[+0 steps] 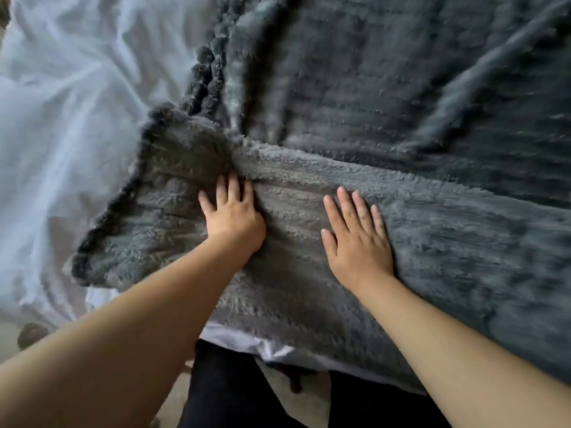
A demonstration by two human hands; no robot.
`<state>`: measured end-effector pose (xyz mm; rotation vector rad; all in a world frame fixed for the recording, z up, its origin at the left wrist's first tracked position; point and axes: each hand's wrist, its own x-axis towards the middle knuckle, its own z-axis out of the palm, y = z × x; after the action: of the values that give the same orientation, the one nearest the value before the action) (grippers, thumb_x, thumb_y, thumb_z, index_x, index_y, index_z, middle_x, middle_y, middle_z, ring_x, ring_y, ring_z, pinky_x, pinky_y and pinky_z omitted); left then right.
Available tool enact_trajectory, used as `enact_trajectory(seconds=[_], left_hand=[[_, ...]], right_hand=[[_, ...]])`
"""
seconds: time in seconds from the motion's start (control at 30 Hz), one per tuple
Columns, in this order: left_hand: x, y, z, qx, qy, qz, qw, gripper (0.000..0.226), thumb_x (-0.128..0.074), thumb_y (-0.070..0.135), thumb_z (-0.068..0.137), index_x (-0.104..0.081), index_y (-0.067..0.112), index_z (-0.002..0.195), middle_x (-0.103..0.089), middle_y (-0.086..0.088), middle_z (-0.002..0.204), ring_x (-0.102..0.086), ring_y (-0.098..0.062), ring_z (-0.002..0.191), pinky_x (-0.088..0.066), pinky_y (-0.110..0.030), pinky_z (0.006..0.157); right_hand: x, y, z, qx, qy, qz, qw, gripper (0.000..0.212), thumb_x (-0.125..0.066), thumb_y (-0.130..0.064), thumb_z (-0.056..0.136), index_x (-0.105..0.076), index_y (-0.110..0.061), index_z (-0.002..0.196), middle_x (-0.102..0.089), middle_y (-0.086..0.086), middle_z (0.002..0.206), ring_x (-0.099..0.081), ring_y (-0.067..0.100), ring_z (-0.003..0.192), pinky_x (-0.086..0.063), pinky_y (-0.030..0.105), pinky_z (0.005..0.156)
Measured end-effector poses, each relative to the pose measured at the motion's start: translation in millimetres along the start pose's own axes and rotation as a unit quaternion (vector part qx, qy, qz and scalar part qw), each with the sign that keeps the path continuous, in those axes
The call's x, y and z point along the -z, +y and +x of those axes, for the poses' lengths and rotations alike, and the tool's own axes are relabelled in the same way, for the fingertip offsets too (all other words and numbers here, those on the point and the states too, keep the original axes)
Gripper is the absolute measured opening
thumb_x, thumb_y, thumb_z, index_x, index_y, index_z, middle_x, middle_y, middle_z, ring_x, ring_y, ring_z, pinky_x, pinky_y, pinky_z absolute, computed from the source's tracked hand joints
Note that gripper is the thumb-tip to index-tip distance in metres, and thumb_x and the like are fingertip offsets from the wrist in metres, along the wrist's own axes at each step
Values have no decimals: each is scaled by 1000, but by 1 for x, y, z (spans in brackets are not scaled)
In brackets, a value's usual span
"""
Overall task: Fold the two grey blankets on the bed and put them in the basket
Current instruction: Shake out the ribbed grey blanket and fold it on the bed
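Note:
A fluffy grey blanket with a pom-pom edge lies spread over the bed, filling the middle and right of the view. Its near part is turned over, showing a lighter fleecy band across the front. My left hand lies on that band near a bunched crease, fingers pushed into the pile. My right hand presses flat on the band a little to the right, fingers straight and spread. I can make out only one blanket, and no basket shows.
A rumpled white sheet covers the left side of the bed. The bed's near edge runs just below my forearms, with my dark trouser legs and a strip of floor beneath it.

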<state>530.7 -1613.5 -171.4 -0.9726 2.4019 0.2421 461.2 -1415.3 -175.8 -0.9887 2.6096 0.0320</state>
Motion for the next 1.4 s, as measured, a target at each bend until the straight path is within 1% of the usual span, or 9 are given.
enact_trajectory(seconds=[0.07, 0.17, 0.37, 0.57, 0.7, 0.83, 0.97, 1.17, 1.4], left_hand=[[13, 38, -31, 37, 45, -71, 996, 63, -32, 33, 98, -8, 21, 155, 2, -9, 163, 6, -29, 150, 3, -55, 117], [-1, 113, -87, -69, 102, -126, 984, 63, -31, 39, 98, -4, 30, 155, 5, -7, 164, 7, -27, 150, 5, -53, 117], [-72, 188, -108, -42, -24, -36, 998, 60, -13, 52, 99, 14, 39, 151, 23, 0, 161, 21, -25, 148, 14, -52, 115], [-58, 207, -92, 0, -123, 41, 992, 61, -16, 52, 100, 16, 38, 151, 26, -1, 160, 21, -28, 147, 9, -55, 116], [-38, 227, -115, 28, -97, 15, 995, 64, -23, 48, 100, 8, 30, 154, 19, -10, 161, 14, -32, 148, 4, -54, 117], [-60, 240, -165, -98, -48, -26, 994, 62, -22, 49, 100, 5, 34, 154, 16, -7, 162, 13, -28, 149, 7, -52, 117], [-79, 236, -187, -115, -83, -16, 990, 59, -22, 46, 102, 5, 36, 154, 14, -4, 163, 11, -26, 150, 5, -49, 119], [-42, 222, -161, -141, -142, -41, 979, 57, -35, 41, 100, -19, 31, 153, -4, -3, 164, -8, -23, 150, -12, -44, 121], [-4, 126, -185, 39, -116, -114, 986, 55, -38, 30, 95, -32, 28, 150, -13, -3, 162, -15, -23, 148, -17, -48, 118]], right_hand=[[3, 23, -10, 2, 4, 12, 1000, 59, -24, -43, 103, -2, -29, 155, 11, -8, 161, 4, 15, 151, 27, 28, 110], [5, 62, -19, 22, 3, 32, 999, 58, -23, -42, 103, -4, -28, 156, 3, -6, 164, 4, 15, 151, 29, 26, 109], [-3, 183, -53, 42, 9, 27, 999, 58, -21, -42, 99, -14, -26, 154, -6, -8, 161, -9, 14, 150, 17, 26, 115], [-17, 265, -95, -47, 11, 16, 999, 55, -19, -43, 103, 8, -30, 149, 14, -14, 155, 1, 10, 150, 24, 24, 112], [-9, 254, -104, -99, 14, 38, 994, 59, -21, -44, 103, 16, -30, 147, 18, -10, 158, 8, 13, 150, 28, 29, 110], [0, 250, -130, -63, 1, 54, 997, 63, -33, -43, 101, -4, -24, 154, 5, -1, 161, 2, 21, 151, 15, 37, 117], [-5, 277, -161, -91, -47, 53, 993, 62, -32, -46, 102, -5, -28, 155, 2, -7, 163, 1, 15, 151, 9, 35, 120], [12, 260, -161, -181, -94, 41, 978, 61, -23, -43, 103, 4, -26, 156, 11, -6, 163, 10, 19, 151, 8, 41, 121], [47, 174, -187, -192, -67, 173, 964, 60, -50, -27, 96, -31, -16, 151, -28, 13, 156, -33, 31, 139, -35, 41, 110]])
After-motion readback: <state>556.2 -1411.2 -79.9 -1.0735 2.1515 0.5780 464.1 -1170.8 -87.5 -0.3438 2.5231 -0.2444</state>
